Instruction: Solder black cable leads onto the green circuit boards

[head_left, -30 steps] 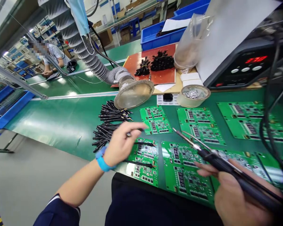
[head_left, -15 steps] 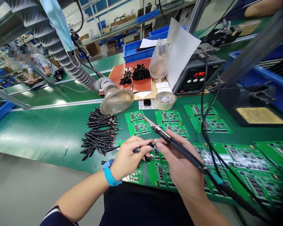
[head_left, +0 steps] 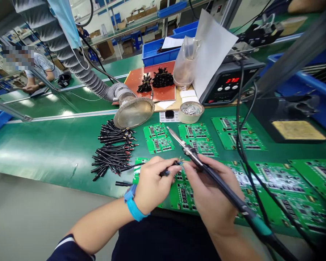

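Note:
My left hand (head_left: 151,183), with a blue wrist strap, pinches a thin black wire (head_left: 167,172) over a green circuit board (head_left: 183,192) at the bench's near edge. My right hand (head_left: 210,192) grips a black soldering iron (head_left: 206,170), whose metal tip points away toward the far boards. The thumb and fingers of my right hand also touch the wire's end, right against my left fingertips. A pile of black wires (head_left: 112,148) lies to the left of my hands.
Several green boards (head_left: 159,137) cover the green bench. A fume hose funnel (head_left: 134,111) hangs over it, beside a solder tin (head_left: 190,111) and a soldering station (head_left: 229,85). An iron stand with sponge (head_left: 297,130) sits right. Another person sits at far left.
The camera swung right early on. My two hands came together over the near board, and the right hand's fingers now touch the wire end held by the left.

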### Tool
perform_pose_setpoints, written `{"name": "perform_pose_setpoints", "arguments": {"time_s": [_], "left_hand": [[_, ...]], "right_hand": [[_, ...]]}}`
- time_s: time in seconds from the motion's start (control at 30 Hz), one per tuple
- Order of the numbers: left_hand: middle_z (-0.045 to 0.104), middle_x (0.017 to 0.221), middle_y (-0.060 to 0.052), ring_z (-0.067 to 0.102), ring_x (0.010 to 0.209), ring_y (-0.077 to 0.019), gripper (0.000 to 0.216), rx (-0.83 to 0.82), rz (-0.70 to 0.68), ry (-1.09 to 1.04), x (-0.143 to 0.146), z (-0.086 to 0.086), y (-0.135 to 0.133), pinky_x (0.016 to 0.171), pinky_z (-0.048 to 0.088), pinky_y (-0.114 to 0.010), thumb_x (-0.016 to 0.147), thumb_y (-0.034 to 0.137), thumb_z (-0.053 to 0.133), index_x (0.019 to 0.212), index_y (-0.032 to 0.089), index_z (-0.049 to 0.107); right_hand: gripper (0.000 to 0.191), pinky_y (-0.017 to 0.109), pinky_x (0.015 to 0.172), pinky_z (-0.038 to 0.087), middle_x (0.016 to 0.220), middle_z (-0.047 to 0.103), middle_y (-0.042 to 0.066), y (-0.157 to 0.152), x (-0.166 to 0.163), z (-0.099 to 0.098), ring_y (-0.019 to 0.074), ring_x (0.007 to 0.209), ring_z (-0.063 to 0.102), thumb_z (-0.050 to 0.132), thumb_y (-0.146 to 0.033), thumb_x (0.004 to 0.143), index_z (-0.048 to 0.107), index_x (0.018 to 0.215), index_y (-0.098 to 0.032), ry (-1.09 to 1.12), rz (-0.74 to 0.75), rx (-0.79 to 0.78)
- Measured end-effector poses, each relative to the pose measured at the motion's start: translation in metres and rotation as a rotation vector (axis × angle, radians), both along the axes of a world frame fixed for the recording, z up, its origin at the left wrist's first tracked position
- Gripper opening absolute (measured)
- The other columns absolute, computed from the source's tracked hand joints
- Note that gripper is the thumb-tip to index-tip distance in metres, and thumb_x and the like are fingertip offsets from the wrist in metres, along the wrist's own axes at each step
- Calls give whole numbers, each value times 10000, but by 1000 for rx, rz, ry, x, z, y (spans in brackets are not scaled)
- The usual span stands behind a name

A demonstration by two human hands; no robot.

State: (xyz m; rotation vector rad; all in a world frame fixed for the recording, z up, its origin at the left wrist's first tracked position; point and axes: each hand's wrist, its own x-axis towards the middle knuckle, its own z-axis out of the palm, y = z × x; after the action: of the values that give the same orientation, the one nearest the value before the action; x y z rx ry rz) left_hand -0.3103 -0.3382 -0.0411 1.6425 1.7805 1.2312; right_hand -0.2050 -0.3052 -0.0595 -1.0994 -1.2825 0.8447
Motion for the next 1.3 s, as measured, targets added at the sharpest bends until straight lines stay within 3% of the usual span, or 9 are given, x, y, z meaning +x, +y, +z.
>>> {"name": "perform_pose_setpoints", "arguments": {"time_s": [0.1,0.17,0.27,0.37,0.43,0.6,0.7,1.3], "left_hand": [[583,646,-11,542,615,-116,202,-12,83,-34,1,3,3,609,461,-236,831,272,540,971,178,652],[603,700,-19,551,635,-112,209,26,70,59,-6,8,0,612,468,-226,827,259,547,993,173,639],[601,774,-37,554,681,-131,260,36,-30,436,-27,19,-13,633,486,-249,840,167,497,1086,154,579],[574,790,-55,552,691,-170,329,-190,-141,865,-48,20,-24,617,503,-305,820,57,413,1112,133,546],[564,844,-63,556,719,-179,334,-317,-209,993,-55,10,-26,617,509,-309,820,51,396,1108,140,541],[540,850,-58,540,736,-168,351,-282,-326,1021,-57,-34,-23,631,501,-292,865,90,351,1192,138,467],[536,804,-51,524,724,-166,316,-223,-358,989,-58,-48,-23,630,487,-291,876,117,357,1157,140,498],[526,733,-36,471,645,-162,254,-163,-259,921,-53,-52,-24,528,422,-278,867,178,428,1085,136,551]], "right_hand": [[328,290,697,537,858,624,43,-3,-12,-4,156,751,617,672,-241,662,550,961,-178,148,-75,-33],[359,331,721,537,895,626,65,-4,-12,-7,178,784,618,673,-271,663,554,984,-166,132,-109,-71],[370,353,705,541,858,637,75,-3,4,-15,190,753,623,651,-301,685,562,1015,-160,75,-82,-138],[324,290,560,543,728,635,41,-1,26,-29,161,593,609,612,-299,717,566,1010,-169,-15,-2,-139],[227,251,498,524,653,618,20,-2,37,-41,142,525,587,604,-281,719,593,915,-167,-83,4,-117],[124,207,414,477,546,584,-9,-14,41,-60,125,428,545,656,-242,658,612,753,-175,-186,-64,-76],[119,217,435,479,578,590,-7,-20,39,-64,123,438,546,669,-256,642,604,715,-187,-237,-93,-40],[76,188,399,452,535,562,-29,-20,32,-59,92,407,523,641,-233,684,578,683,-190,-328,-66,37]]}}
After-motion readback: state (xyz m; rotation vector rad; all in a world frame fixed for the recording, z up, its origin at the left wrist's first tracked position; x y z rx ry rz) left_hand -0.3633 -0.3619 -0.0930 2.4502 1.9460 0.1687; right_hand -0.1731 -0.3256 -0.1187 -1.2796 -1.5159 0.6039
